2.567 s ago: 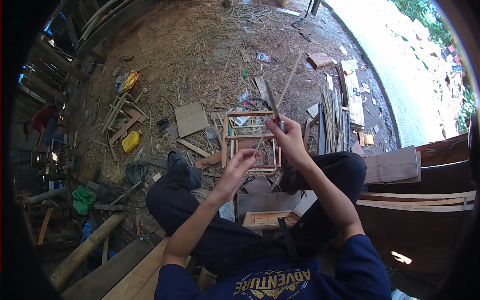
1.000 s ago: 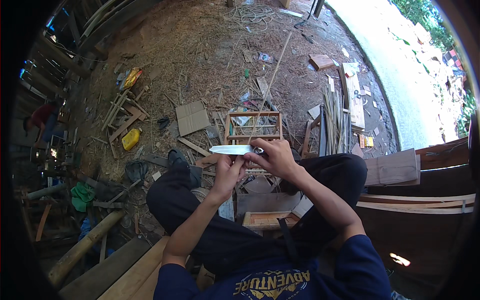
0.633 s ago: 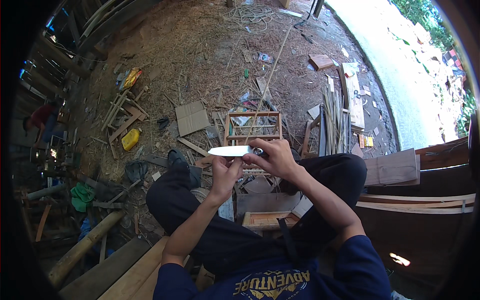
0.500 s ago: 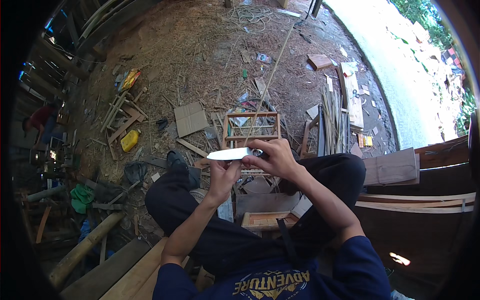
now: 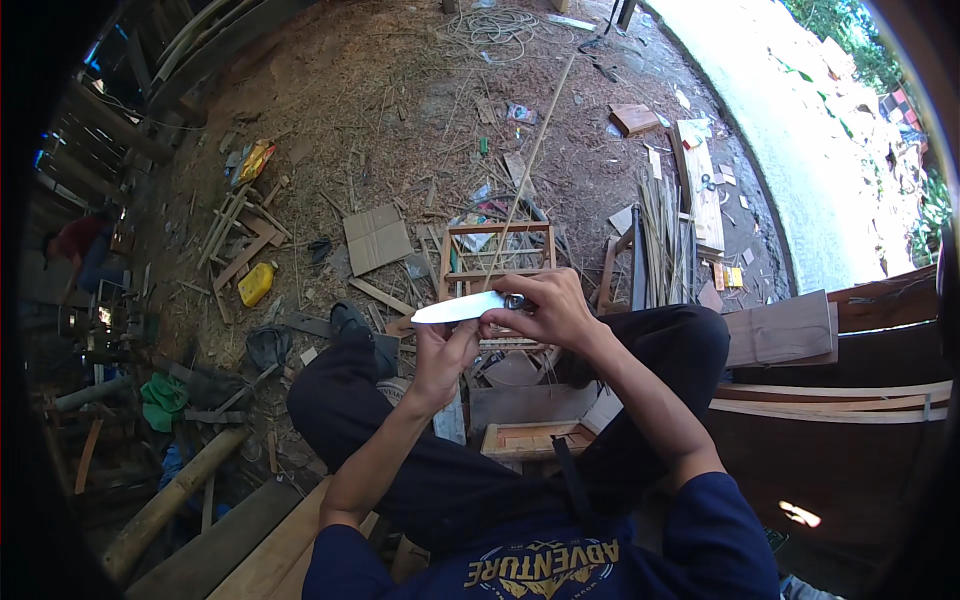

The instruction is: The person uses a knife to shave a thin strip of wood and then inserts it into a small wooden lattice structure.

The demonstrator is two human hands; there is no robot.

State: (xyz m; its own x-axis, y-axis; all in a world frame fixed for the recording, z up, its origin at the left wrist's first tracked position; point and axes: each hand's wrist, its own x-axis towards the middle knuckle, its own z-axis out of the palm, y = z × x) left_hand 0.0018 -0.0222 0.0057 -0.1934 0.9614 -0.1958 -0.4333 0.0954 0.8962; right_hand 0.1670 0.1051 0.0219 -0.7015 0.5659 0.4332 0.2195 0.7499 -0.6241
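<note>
My right hand [image 5: 540, 310] is closed on the handle of a knife, its wide, bright blade [image 5: 455, 308] lying crosswise and pointing left. Just under the blade, my left hand [image 5: 443, 355] is pinched on the lower part of a long, thin pale strip [image 5: 535, 150], which slants up and away across the yard. The right thumb lies close to the left fingertips; exactly where blade and strip meet is hard to make out. Beyond both hands a small wooden frame [image 5: 500, 230] sits on the littered ground between my bent legs.
Around me lie a cardboard sheet [image 5: 376, 238], a yellow jug [image 5: 256, 283], bundled strips [image 5: 660, 240], boards [image 5: 780, 335], a log [image 5: 170, 505] and a shallow wooden box [image 5: 535, 440]. A co-worker [image 5: 85, 250] bends at the left. A pale concrete strip [image 5: 760, 130] runs along the right.
Since the oldest frame, the knife has gone from upright to crosswise, and my hands have come together. In the last second both hands shifted slightly left, and the strip's far end rose.
</note>
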